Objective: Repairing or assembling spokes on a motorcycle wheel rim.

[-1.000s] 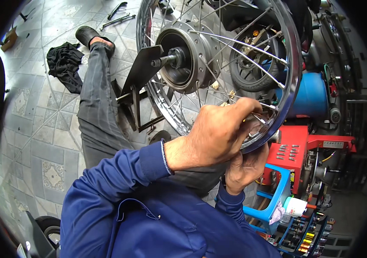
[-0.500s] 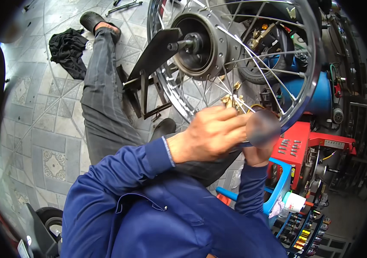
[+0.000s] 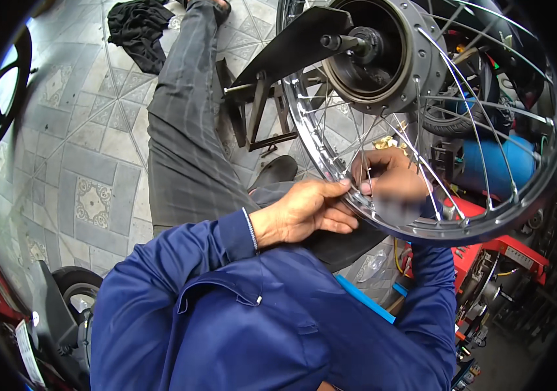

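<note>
A chrome spoked wheel rim (image 3: 415,225) stands before me around a dark metal hub (image 3: 415,58) with a protruding axle (image 3: 340,43). Several silver spokes (image 3: 434,171) run between hub and rim, some crossing at slants. My left hand (image 3: 301,210) is at the rim's near left outer edge, thumb against the metal and fingers curled below it. Inside the rim, my right hand (image 3: 392,174) has its fingers pinched around the lower end of a spoke, close to my left thumb. Part of the right hand is blurred, and the spoke's very end is hidden.
A black metal stand (image 3: 262,111) is beside the hub. Black cloth (image 3: 138,31) lies on the tiled floor (image 3: 92,199). Brass-coloured pieces (image 3: 389,142) show behind the spokes. At right are a blue tank (image 3: 500,163) and a red metal unit (image 3: 520,255); a small wheel (image 3: 76,290) is lower left.
My hands have moved from close together near the rim to either side of it, the right now inside among the spokes. The whole view has shifted, putting the wheel farther right.
</note>
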Demonstrator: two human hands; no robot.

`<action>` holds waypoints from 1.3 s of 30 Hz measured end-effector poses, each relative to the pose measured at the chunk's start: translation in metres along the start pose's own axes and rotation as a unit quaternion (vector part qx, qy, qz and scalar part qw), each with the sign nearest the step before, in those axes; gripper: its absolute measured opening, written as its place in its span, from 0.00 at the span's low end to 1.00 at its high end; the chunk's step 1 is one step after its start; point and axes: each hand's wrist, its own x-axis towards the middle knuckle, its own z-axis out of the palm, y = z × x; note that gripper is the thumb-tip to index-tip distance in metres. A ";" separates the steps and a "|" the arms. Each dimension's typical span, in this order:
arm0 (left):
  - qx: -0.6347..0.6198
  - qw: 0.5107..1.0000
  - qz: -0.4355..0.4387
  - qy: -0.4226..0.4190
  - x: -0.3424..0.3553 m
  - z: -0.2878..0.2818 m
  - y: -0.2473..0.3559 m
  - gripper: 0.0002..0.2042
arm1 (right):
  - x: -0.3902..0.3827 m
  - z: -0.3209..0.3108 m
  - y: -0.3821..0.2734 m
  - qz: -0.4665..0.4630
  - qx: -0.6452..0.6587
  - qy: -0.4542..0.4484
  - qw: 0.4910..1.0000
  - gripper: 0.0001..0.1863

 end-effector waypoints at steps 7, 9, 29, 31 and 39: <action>-0.105 0.994 0.005 -0.023 0.001 0.011 -0.012 0.17 | 0.003 0.008 0.004 0.001 -0.050 0.022 0.999 0.11; -0.103 0.995 0.013 -0.011 -0.001 0.017 -0.012 0.16 | 0.000 0.007 0.005 0.002 -0.047 0.006 0.999 0.10; -0.111 0.990 -0.006 -0.091 0.014 -0.018 -0.019 0.16 | -0.004 0.010 -0.016 0.019 -0.162 -0.010 0.987 0.16; -0.116 0.988 -0.008 -0.102 0.016 -0.019 -0.021 0.16 | -0.001 0.004 -0.005 -0.016 -0.141 -0.030 0.989 0.17; -0.114 0.985 -0.036 -0.128 0.020 -0.027 -0.006 0.17 | -0.007 0.020 -0.022 0.044 -0.143 0.066 0.986 0.21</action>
